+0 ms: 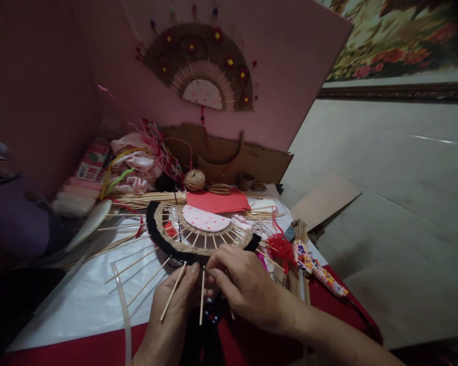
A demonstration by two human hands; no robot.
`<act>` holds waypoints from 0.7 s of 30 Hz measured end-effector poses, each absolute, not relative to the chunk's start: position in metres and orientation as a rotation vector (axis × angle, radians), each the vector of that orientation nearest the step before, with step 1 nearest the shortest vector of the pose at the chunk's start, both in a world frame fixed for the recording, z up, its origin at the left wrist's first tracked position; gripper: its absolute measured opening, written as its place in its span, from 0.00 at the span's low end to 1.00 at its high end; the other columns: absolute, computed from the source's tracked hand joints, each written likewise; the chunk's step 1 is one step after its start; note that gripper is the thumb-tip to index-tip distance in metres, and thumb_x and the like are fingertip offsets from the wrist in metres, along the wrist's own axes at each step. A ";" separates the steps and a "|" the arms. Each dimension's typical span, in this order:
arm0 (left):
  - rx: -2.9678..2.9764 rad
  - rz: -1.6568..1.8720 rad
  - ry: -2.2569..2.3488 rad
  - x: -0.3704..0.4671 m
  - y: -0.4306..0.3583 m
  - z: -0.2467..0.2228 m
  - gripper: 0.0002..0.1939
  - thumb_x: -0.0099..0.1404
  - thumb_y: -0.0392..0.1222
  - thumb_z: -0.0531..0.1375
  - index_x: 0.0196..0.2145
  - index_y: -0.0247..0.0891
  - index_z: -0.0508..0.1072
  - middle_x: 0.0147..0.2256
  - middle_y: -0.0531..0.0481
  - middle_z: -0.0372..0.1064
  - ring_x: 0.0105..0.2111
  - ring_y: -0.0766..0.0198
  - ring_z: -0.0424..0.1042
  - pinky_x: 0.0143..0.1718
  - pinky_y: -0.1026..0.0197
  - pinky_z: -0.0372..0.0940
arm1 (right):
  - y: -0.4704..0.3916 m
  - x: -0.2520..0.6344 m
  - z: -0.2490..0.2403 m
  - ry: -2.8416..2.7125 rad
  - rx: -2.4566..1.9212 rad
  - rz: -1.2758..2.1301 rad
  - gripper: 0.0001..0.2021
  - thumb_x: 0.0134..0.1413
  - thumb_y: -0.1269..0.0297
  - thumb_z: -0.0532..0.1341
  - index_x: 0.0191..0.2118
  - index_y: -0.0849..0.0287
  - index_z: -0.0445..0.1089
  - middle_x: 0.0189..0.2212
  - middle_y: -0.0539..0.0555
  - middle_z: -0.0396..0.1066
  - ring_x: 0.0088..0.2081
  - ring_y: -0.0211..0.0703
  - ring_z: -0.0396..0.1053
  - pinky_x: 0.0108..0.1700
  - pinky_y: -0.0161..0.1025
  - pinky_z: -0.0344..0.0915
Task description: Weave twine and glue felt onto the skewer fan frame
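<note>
A half-round craft fan (pixel 206 217) lies with its arc toward me, its centre covered in white cloth with red dots. Thin bamboo sticks (pixel 148 282) radiate outward from it, passing a ring of braided twine (pixel 189 249) and a black strip (pixel 151 229) along the outer edge. My left hand (pixel 171 297) is closed on the near edge, thumb on top by the black strip, with one stick lying across it. My right hand (pixel 248 282) pinches the same edge just to the right, its fingertips beside another stick. What lies under the fingers is hidden.
Behind the fan are red paper (pixel 217 201), a twine ball (pixel 194 179) and bundled sticks (pixel 148 198). Red thread (pixel 280 249) and a flower-patterned object (pixel 322 272) are at the right. A translucent stick (pixel 122 305) lies left. Another fan (pixel 198 48) hangs on the pink board.
</note>
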State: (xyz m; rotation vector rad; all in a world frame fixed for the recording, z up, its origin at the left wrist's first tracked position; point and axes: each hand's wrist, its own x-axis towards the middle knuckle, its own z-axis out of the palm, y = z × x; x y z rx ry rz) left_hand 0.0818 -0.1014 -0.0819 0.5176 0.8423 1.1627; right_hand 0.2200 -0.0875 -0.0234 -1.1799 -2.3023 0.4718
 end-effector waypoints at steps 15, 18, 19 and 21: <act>0.610 1.176 0.825 0.081 -0.104 -0.077 0.11 0.58 0.46 0.59 0.31 0.34 0.73 0.28 0.46 0.73 0.28 0.63 0.71 0.24 0.66 0.63 | -0.091 0.221 -0.017 -2.191 -1.174 0.601 0.05 0.54 0.73 0.54 0.30 0.60 0.64 0.28 0.50 0.65 0.32 0.37 0.62 0.36 0.36 0.58; 0.635 1.161 0.839 0.080 -0.106 -0.077 0.12 0.60 0.47 0.58 0.33 0.34 0.73 0.29 0.46 0.74 0.28 0.62 0.71 0.25 0.65 0.63 | -0.093 0.221 -0.016 -2.149 -1.189 0.686 0.05 0.55 0.73 0.54 0.30 0.59 0.64 0.29 0.50 0.65 0.33 0.37 0.63 0.36 0.35 0.59; 0.636 1.154 0.844 0.080 -0.106 -0.077 0.12 0.60 0.47 0.57 0.33 0.34 0.73 0.29 0.46 0.74 0.28 0.63 0.71 0.25 0.65 0.63 | -0.093 0.222 -0.015 -2.134 -1.188 0.722 0.05 0.55 0.73 0.54 0.31 0.59 0.64 0.29 0.50 0.65 0.33 0.37 0.63 0.36 0.36 0.59; 0.637 1.143 0.854 0.080 -0.106 -0.076 0.12 0.59 0.47 0.58 0.34 0.35 0.73 0.29 0.46 0.74 0.26 0.63 0.71 0.26 0.64 0.63 | -0.094 0.223 -0.015 -2.101 -1.179 0.786 0.05 0.55 0.73 0.54 0.31 0.59 0.65 0.30 0.51 0.65 0.33 0.38 0.64 0.36 0.36 0.60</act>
